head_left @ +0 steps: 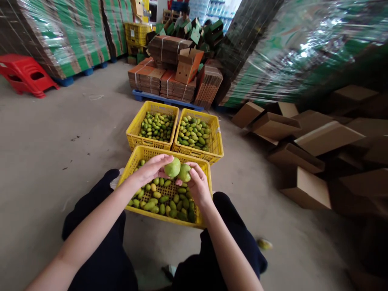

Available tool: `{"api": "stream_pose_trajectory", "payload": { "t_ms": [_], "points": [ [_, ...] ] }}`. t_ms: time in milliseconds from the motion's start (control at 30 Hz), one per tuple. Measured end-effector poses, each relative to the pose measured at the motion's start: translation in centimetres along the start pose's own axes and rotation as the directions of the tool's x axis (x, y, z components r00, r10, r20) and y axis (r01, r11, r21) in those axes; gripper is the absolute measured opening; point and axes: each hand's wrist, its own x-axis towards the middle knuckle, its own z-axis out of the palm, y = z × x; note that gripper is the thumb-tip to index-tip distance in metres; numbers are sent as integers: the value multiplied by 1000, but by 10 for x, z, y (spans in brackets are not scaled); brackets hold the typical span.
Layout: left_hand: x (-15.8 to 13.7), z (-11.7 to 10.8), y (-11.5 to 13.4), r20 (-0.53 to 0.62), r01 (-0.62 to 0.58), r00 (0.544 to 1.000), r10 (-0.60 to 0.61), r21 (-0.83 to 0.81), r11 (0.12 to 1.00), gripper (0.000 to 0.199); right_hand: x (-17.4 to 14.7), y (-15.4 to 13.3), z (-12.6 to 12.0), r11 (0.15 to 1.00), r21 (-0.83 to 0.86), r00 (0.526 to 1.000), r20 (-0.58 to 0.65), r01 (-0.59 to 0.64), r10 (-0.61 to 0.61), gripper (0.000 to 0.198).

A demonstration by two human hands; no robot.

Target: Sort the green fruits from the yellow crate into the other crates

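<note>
Above the near yellow crate (135, 155), my left hand (154, 167) is closed around a green mango (172, 167). My right hand (197, 182) grips another green mango (184, 173), just to the right of the first, and the two fruits look close together or touching. Beneath both hands, the crate holds many smaller-looking green and yellowish mangoes (172, 205), with part of its slatted floor showing between them. My forearms and hands hide part of the crate's contents.
Two more yellow crates (133, 135) (218, 139) of mangoes stand just beyond. Behind them, a blue pallet (148, 96) bears bundled flat cartons (177, 91). Open cardboard boxes (315, 137) pile up at right. A red stool (26, 72) is at left, and a loose fruit (264, 243) lies on the floor.
</note>
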Motion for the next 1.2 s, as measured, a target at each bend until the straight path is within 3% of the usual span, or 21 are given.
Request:
{"api": "stream_pose_trajectory", "payload": {
  "t_ms": [67,133,267,433,500,567,700,767,900,967,1067,1200],
  "points": [
    [1,0,0,-25,-31,999,30,-35,999,63,2,0,0,999,35,999,-16,28,-27,43],
    [1,0,0,-36,-135,990,134,-27,990,62,4,0,-3,995,53,995,-43,90,-88,44],
    [3,1,-3,38,-333,943,331,74,940,52,4,-2,-7,981,4,977,-94,194,-193,50],
    [6,0,-8,-10,-307,951,308,52,950,50,1,-2,-4,979,-35,971,-126,201,-204,51],
    [9,1,-11,-56,-267,961,271,72,961,51,2,1,-2,985,-67,975,-148,158,-166,47],
    [12,2,-16,-95,-293,945,314,185,938,50,5,8,2,994,-82,985,-154,69,-81,44],
    [11,10,-27,-72,-392,864,499,527,754,38,10,22,11,993,53,982,-154,-101,108,43],
    [6,15,-29,-33,-377,871,491,595,710,36,10,24,14,981,144,980,-138,-126,146,42],
    [-8,20,-22,48,-344,918,394,590,731,37,2,17,15,960,241,988,-37,-139,152,43],
    [-11,19,-16,129,-370,921,368,588,719,34,-1,12,13,934,315,983,-15,-167,180,47],
    [-8,12,-12,229,-423,903,364,633,648,30,-1,8,11,866,438,967,40,-243,252,39],
    [-1,6,-11,220,-394,900,376,780,487,27,-1,7,11,748,558,933,202,-359,298,26]
  ]
}}
